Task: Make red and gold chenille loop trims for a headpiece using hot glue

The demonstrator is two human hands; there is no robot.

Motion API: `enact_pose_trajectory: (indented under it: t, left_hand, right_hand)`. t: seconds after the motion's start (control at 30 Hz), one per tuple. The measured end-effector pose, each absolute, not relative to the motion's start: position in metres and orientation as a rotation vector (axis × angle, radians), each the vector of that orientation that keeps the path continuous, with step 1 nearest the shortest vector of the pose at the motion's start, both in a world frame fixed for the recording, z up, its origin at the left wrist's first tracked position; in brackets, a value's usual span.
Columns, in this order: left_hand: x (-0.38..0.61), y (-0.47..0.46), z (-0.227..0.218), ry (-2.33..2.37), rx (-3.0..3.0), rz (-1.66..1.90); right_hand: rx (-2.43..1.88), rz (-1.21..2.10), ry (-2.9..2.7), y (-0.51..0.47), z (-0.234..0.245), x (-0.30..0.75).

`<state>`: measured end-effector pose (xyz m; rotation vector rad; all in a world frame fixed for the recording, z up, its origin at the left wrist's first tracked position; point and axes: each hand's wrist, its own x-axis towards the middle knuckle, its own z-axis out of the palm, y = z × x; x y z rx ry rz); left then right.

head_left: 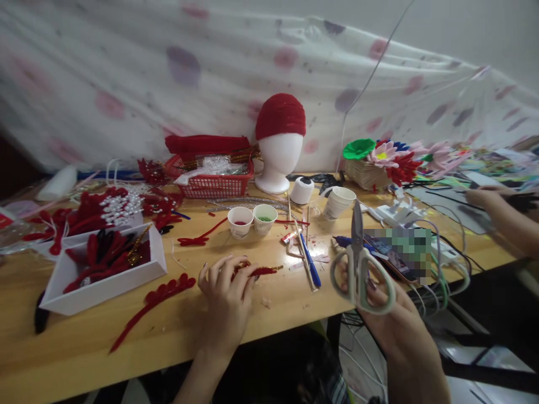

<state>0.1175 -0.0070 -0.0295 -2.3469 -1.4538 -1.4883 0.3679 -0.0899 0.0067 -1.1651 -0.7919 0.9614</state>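
Note:
My left hand (226, 297) is over the table with its fingers curled round a red pipe-cleaner piece (266, 270) edged in gold. One end of that piece sticks out to the right, while the rest is partly covered by the fingers. On the right, my right hand (389, 314) grips a pair of scissors (357, 247) by its pale handles. The blades point upward and look closed together. A scalloped red pipe-cleaner shape (162, 293) lies on the table left of my left hand.
A white box (105, 286) of red pieces stands left. Paper cups (240, 223) with beads, a blue pen (310, 261) and a phone (391, 255) lie beyond my hands. Behind are a red basket (214, 185) and a foam head (280, 154). Another person's arm (501, 216) reaches in at right.

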Motion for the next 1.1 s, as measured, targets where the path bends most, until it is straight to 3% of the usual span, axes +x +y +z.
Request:
enact_pose_trajectory:
  t: [0.2, 0.6, 1.1]
  left_hand:
    - [0.116, 0.000, -0.011, -1.377, -2.198, -1.535]
    - [0.121, 0.002, 0.005, -1.392, -2.175, -1.410]
    - [0.142, -0.002, 0.001, -1.405, -2.208, -1.454]
  right_hand:
    - [-0.906, 1.250, -0.784, -0.086, -0.013, 0.325]
    - [-1.334, 1.031, -1.343, -0.074, -0.024, 0.293]
    - [-1.247, 0.953, -1.398, -0.060, -0.018, 0.293]
